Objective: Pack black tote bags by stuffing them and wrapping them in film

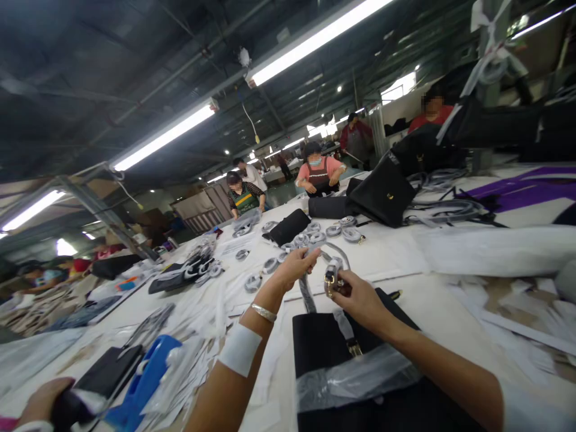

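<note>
A black bag (315, 342) lies at the front of the table, with clear plastic wrap (355, 375) across it and a gold buckle (354, 348) on its strap. Above its upper edge, my left hand (297, 266) pinches a plastic-wrapped strap (335, 247) that loops over to the right. My right hand (357, 294) is closed on the strap's other part, by its gold buckle (330, 279). Just beyond both hands lie several coiled, wrapped straps (270, 265).
Black bags (382, 192) stand at the back right beside purple material (531, 189). A blue tool (148, 381) and another person's hand (45, 399) are at lower left. People (318, 171) work across the table. Paper scraps (517, 312) lie right.
</note>
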`<state>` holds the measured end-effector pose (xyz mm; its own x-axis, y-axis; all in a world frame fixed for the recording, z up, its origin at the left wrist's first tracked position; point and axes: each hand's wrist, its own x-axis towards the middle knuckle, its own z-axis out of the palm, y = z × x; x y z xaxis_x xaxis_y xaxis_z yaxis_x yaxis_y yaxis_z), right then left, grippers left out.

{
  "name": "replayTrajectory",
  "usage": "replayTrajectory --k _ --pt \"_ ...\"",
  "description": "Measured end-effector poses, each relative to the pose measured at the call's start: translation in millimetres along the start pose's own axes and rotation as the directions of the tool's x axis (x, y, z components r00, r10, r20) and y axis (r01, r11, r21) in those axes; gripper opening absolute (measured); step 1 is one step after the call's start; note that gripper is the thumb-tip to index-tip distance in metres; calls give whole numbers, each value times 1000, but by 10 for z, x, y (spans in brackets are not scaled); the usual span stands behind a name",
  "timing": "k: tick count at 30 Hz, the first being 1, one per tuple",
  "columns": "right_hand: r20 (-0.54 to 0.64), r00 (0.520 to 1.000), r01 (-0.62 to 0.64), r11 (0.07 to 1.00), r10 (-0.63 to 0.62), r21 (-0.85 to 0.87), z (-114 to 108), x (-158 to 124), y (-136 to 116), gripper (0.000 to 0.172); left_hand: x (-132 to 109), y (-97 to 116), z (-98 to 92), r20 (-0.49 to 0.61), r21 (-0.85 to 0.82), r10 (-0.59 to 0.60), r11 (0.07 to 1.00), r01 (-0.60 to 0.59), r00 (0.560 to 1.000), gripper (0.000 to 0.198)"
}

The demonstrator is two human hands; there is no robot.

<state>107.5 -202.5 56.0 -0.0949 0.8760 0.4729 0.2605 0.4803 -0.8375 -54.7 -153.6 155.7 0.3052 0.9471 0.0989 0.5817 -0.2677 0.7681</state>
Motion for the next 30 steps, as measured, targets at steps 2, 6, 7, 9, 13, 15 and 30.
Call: replayTrajectory --k 2,6,7,9,13,15,30 --pt "20 1000 -10 1000 10 -1 120 -75 -16 13 -144 105 59 -52 79 37 996 -32 998 46" --pt "-20 1000 -11 999 12 40 288 -155 -77 11 -368 239 152 -147 279 121 957 -76 982 36" --pt "-42 999 -6 998 8 55 306 -152 -98 11 -408 258 167 -162 329 143 941 -83 976 33" --pt "-89 996 4 996 4 90 313 -118 -141 11 -468 284 188 -174 414 189 904 -102 967 28" --pt "-164 986 7 982 25 188 260 -28 -220 17 -540 315 204 -121 516 260 841 -164 958 21" --pt "-173 984 2 965 45 262 224 -21 -257 20 -563 335 204 -84 550 271 815 -183 959 24" --pt "238 866 -330 145 441 933 36 -167 -392 41 -778 354 470 -109 773 261 629 -83 959 24"
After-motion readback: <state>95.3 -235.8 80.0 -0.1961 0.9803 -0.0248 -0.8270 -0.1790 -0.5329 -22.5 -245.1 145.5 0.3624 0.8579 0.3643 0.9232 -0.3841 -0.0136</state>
